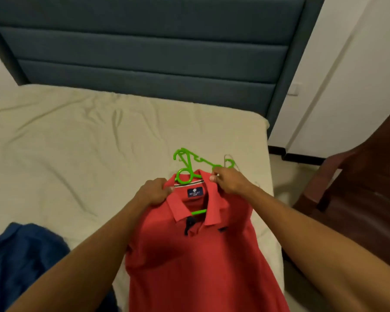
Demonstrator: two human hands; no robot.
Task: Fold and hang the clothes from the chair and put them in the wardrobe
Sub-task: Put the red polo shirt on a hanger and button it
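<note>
On the bed point(77, 140), near its right edge, there's a red polo shirt point(189, 255) with a dark blue neck label and dark placket, already on a bright green hanger point(185, 176). Left hand point(154, 194) grips the left shoulder by the collar, right hand point(229, 180) pinches the right side of the collar. More green hangers point(200, 159) lie just behind. A blue garment point(25, 255) sits crumpled lower left, and a dark wooden chair point(358, 199) stands at right.

blurred navy neck label point(194, 192), red polo shirt point(189, 255)
</note>
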